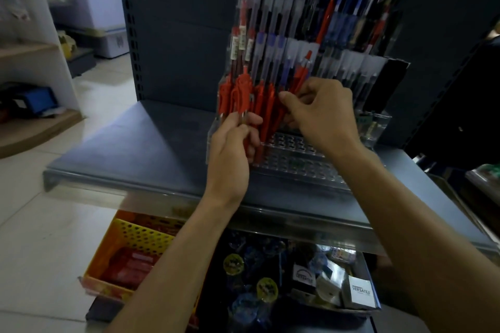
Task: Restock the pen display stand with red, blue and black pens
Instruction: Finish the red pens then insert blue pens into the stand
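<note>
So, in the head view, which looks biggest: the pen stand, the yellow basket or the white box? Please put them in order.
1. pen stand: largest.
2. yellow basket: smaller, though it is partly hidden, so its full extent is unsure.
3. white box: clearly smallest.

1. Two hands: left (232,149), right (322,113), both near centre.
2. One stand (297,162), at 1 o'clock.
3. Red pens (243,92): one bunch, too blurred to count.
4. One yellow basket (140,235), at 7 o'clock.
5. Two white boxes (361,292), at 5 o'clock.
6. One shelf (135,149).
</note>
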{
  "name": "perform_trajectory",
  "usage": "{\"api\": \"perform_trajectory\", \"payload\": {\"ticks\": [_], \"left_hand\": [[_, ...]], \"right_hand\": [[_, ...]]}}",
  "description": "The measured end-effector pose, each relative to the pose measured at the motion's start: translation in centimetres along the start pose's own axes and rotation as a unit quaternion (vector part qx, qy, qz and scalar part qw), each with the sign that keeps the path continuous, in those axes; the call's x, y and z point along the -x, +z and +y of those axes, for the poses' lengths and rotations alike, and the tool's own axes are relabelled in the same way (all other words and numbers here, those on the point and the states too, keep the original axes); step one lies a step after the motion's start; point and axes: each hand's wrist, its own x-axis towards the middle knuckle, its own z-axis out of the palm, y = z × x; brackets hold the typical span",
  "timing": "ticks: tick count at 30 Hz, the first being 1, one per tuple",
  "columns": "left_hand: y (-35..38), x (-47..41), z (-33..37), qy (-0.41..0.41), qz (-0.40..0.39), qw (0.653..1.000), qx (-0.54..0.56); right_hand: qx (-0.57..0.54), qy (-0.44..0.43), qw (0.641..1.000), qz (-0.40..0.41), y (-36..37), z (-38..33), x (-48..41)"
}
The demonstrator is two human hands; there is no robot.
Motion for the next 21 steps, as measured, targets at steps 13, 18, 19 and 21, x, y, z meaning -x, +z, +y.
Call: {"api": "perform_trajectory", "payload": {"ticks": [13,18,19,21], "left_hand": [[0.5,0.2,-0.4,-0.007,0.005,1.000,0.010],[0.2,0.1,-0.5,0.003,0.004,1.000,0.003],[0.2,0.1,-0.6,0.004,0.003,1.000,0.001],[0.1,0.1,-0.6,0.009,0.000,1.000,-0.009]], "right_hand": [[0.033,0.006,0.999,-0.019,-1.2,0.1,1.0],[0.138,0.012,0.989,-0.057,0.3,0.8,1.8],[0.150,0.019,0.987,-0.062,0.7,0.9,2.0],[0.170,0.023,0.982,-0.074,1.7,1.1,2.3]]}}
